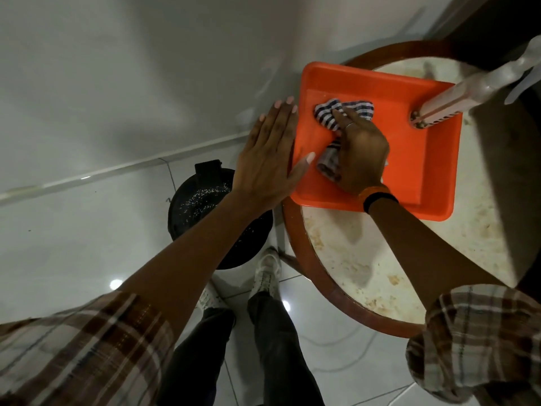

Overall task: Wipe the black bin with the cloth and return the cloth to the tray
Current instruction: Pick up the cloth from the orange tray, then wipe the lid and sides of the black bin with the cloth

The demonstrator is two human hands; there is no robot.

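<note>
An orange tray (415,183) rests on a round table. Inside it lies a blue-and-white checked cloth (328,112), and my right hand (361,153) is closed over it, pressing it onto the tray floor. My left hand (268,153) is flat with fingers spread, its thumb on the tray's left rim. The black bin (199,200) stands on the floor below and left of the tray, its lid speckled with droplets, partly hidden by my left forearm.
A clear spray bottle (456,98) stands in the tray's far right corner. The round table (357,259) has a brown wooden rim and a stained white top. My white shoes (268,271) stand on glossy white floor tiles beside the bin. A white wall rises behind.
</note>
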